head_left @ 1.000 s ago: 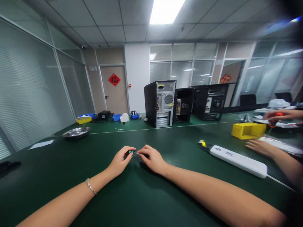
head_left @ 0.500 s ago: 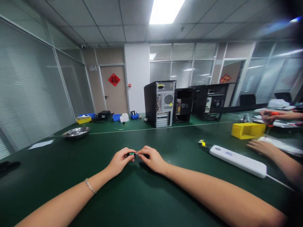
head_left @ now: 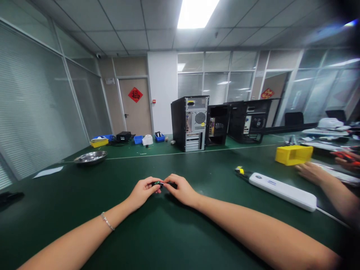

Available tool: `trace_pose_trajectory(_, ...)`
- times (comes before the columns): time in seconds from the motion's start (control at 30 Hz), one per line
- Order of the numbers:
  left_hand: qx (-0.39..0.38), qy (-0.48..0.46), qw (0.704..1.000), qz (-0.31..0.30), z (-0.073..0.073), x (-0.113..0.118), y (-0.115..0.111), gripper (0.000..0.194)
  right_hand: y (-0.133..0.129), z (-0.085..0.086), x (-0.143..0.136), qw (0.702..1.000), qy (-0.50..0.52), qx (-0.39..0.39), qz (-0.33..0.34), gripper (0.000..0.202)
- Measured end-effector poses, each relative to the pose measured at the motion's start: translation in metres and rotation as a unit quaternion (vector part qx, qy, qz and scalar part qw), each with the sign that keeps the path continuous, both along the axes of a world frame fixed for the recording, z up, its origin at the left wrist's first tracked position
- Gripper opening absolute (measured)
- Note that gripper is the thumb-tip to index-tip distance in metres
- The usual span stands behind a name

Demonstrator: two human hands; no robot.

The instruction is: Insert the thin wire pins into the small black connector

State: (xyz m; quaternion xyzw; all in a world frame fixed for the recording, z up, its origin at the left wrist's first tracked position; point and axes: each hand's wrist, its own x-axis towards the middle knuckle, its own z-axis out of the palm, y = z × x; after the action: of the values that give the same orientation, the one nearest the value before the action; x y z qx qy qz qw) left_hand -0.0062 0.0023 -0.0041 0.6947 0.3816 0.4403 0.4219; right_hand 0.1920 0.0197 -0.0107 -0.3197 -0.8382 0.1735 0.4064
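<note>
Over the near middle of the green desk [head_left: 180, 236], we held one small green and black part [head_left: 158, 183] between our two hands. The grip of our left hand [head_left: 143, 192] was nearly closed, with the thumb and fingers pinching the part. The grip of our right hand [head_left: 180, 187] was nearly closed too, around one thin dark tool [head_left: 173, 185] with a shiny end. That end pointed at the part, but we could not tell if it touched. We wore one silver bracelet [head_left: 107, 221] on the left wrist.

We counted three black computer cases [head_left: 197, 123] at the back, standing side by side. Left of them we saw two small blue trays [head_left: 138, 140] and one yellow tray [head_left: 99, 144]. Nearer to us on the left sat one shiny metal bowl [head_left: 92, 162] and one white paper [head_left: 48, 172]. On the right we had one long white power strip [head_left: 282, 191] and one yellow box [head_left: 283, 155]. Just past them we saw another person's two hands [head_left: 315, 174], one by a blurry red thing [head_left: 347, 155].

The desk was smooth, with a pale line [head_left: 152, 155] across it. Around us the room had glass walls, one brown door [head_left: 137, 116], two red signs [head_left: 135, 95] and one big bright ceiling light [head_left: 197, 14].
</note>
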Motion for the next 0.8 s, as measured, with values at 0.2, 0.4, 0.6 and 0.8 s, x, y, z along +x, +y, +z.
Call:
trace_pose_trajectory(0.2, -0.008, -0.015, 1.0, 0.025, 0.0017, -0.0018, 0.001, 0.034, 0.0012, -0.0014, -0.0006, 0.999, -0.011, -0.001, -0.036, 0.015)
trace_pose_trajectory(0.4, -0.041, -0.094, 0.994, 0.041, -0.0045, -0.0047, 0.0077, 0.033, -0.0014, 0.0003, -0.0004, 1.0, -0.014, 0.004, -0.019, 0.015)
trace_pose_trajectory(0.6, -0.022, -0.018, 1.0, -0.005, -0.0047, -0.0022, 0.0055, 0.035, -0.0028, 0.0012, -0.0001, 1.0, -0.007, 0.023, 0.018, 0.014)
trace_pose_trajectory(0.8, -0.02, 0.002, 1.0, -0.004, -0.0034, -0.0029, 0.0042, 0.041, -0.0012, 0.0006, -0.0002, 0.999, 0.003, 0.029, 0.016, 0.014)
